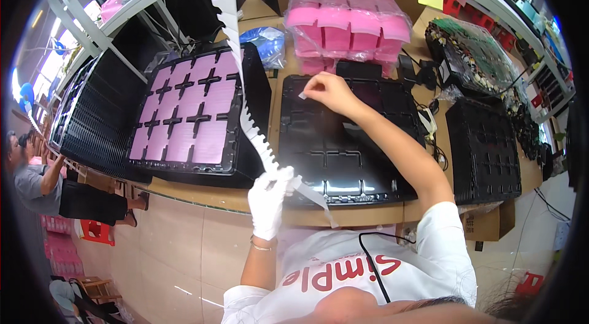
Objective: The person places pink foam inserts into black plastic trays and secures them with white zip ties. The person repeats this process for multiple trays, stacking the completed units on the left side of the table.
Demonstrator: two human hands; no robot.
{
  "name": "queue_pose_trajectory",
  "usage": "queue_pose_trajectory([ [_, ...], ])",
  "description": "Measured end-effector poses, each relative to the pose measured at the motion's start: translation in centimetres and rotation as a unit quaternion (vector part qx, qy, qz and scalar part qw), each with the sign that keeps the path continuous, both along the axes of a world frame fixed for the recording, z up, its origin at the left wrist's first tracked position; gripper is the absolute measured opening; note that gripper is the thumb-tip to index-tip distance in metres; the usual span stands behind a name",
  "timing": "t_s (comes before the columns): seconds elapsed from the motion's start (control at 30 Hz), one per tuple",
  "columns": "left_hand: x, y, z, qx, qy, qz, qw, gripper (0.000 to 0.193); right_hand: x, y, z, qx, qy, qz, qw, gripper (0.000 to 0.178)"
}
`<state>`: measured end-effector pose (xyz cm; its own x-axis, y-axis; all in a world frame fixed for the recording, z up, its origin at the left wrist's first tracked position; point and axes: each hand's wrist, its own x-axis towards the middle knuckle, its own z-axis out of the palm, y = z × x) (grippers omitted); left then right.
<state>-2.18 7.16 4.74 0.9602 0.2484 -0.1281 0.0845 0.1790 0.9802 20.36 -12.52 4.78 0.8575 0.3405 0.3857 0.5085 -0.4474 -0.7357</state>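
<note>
My left hand (pixel 267 201), in a white glove, is closed on a long white paper strip (pixel 250 125) with a notched edge. The strip hangs down from the shelf frame at the top, and its loose tail dangles past my fingers at the table's front edge. Over the far left part of a black plastic tray (pixel 307 134), my bare right hand (pixel 334 92) pinches a small white piece (pixel 302 96), perhaps a sticker. Whether that piece touches the tray I cannot tell.
Left of the tray stands a stack with pink sheets (pixel 184 109) in its top tray, beside more stacked black trays (pixel 92 118). Wrapped pink packs (pixel 346 23) are at the back. On the right are circuit boards (pixel 472 48) and a black tray stack (pixel 485 152). Another person (pixel 46 183) is far left.
</note>
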Motion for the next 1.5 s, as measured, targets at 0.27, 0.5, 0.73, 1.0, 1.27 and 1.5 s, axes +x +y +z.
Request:
queue_pose_trajectory([
  [0.27,1.4,0.7,-0.1,0.016,0.028,-0.046,0.998,0.014,7.4,3.0,-2.1,-0.236,0.051,-0.031,0.970,0.017],
  [0.5,1.6,1.6,-1.2,0.026,0.039,-0.088,0.995,0.027,7.3,3.2,-1.5,-0.287,0.041,-0.048,0.956,0.021],
  [0.73,1.6,1.6,-1.3,0.010,0.037,-0.089,0.995,0.031,7.7,3.3,-2.2,-0.281,0.037,-0.090,0.955,0.020],
  [1.0,1.6,1.5,-0.7,0.032,0.028,-0.084,0.996,0.024,5.9,2.8,-1.1,-0.183,0.133,0.072,0.971,0.018],
  [1.27,0.9,1.0,0.5,-0.039,0.036,-0.037,0.998,0.020,-5.0,-0.7,0.5,0.456,0.447,0.190,0.746,0.013],
  [1.5,0.6,-2.1,1.6,-0.072,-0.007,-0.037,0.997,0.011,-19.9,0.7,2.7,0.161,0.313,0.052,0.935,0.012],
])
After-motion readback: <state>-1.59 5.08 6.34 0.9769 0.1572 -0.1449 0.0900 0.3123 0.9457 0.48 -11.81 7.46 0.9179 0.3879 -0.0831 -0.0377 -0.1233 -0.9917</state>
